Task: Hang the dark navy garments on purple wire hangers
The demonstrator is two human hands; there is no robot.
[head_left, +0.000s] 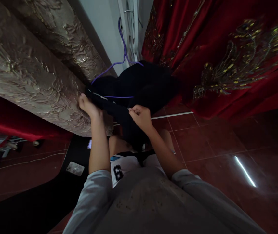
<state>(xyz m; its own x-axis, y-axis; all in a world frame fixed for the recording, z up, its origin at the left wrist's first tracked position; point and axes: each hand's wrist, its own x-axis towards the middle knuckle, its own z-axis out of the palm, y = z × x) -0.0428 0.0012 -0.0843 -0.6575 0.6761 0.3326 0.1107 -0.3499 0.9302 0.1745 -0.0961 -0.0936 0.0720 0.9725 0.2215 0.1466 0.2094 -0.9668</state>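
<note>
Your right hand (140, 116) has thumb and forefinger pinched together on the near edge of the dark garment (151, 83). Your left hand (88, 104) has its fingers curled at the garment's other end; whether they grip the cloth, I cannot tell. The garment spreads just beyond and between your fingers, with a fold hanging below the right fingertips.

The work looks partway along. Beyond your fingers, the purple hanger (125, 53) stands with its hook up beside the white rack (134, 35); whether the hook bears on it is unclear. Cloth already covers the far end of the hanger's arm beyond your right fingers. Its lower bar lies bare between your two sets of fingers, so the near side seems bunched and not yet settled.
</note>
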